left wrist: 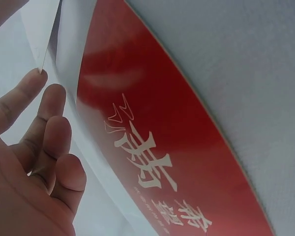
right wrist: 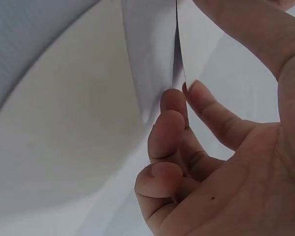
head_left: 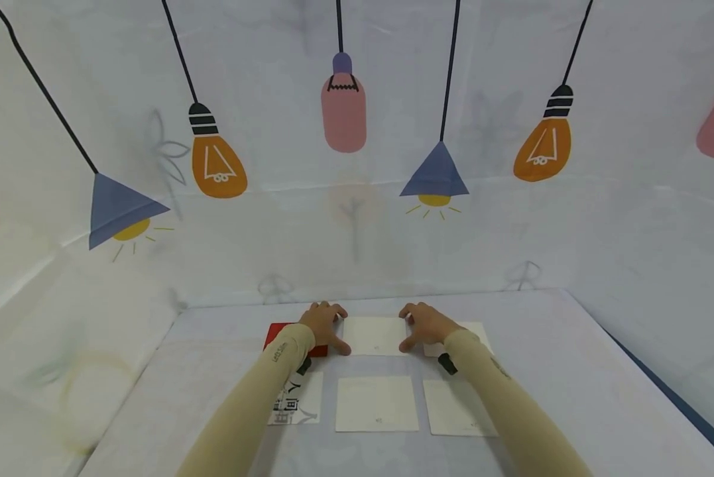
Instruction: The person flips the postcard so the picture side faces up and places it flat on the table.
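Note:
Both hands hold a plain cream card [head_left: 374,336] by its two side edges, in the middle of the back row. My left hand [head_left: 323,326] has its thumb at the near left corner and a fingertip at the far one. The right hand [head_left: 427,326] mirrors this on the other side. In the left wrist view a fingertip meets the corner of the thin card [left wrist: 43,34], and a red card [left wrist: 152,132] with pale characters lies beside the curled fingers. Under the right wrist lies another cream card [head_left: 476,330], partly covered.
The front row has a white card with black characters [head_left: 309,397], a cream card [head_left: 377,404] in the middle and another cream card [head_left: 452,404] partly under the right forearm. A white cloth wall [head_left: 357,258] printed with lamps rises behind the white table [head_left: 571,384].

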Motion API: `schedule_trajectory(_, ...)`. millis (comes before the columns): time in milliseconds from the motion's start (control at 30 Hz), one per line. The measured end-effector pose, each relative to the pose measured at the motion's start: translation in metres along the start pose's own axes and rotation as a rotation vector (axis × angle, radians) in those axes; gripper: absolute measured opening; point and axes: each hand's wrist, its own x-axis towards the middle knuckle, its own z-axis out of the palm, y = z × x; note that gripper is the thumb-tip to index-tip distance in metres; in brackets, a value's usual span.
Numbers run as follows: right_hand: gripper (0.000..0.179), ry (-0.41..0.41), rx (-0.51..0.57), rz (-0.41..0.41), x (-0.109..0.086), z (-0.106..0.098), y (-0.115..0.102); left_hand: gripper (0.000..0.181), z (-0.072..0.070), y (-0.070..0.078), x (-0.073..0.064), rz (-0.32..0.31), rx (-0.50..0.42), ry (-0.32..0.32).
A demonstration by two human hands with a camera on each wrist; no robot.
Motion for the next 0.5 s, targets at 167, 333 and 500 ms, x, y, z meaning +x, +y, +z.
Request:
schedule_trajectory(167, 0.079, 0.029, 0.078, 0.003, -0.004, 0.005, 0.004, 0.079, 0.001, 0.001, -0.003, -0.014, -0.083, -0.01)
schedule_trajectory(333, 0.079, 0.087, 0.114, -0.04, -0.006, 0.012, 0.002, 0.062, -0.005, 0.005, -0.008, -0.052, -0.24, 0.02)
schedule_trajectory(500, 0.078, 0.156, 0.103, -0.062, -0.012, 0.016, -0.001, 0.048, -0.008, 0.011, -0.014, -0.065, -0.466, 0.017)
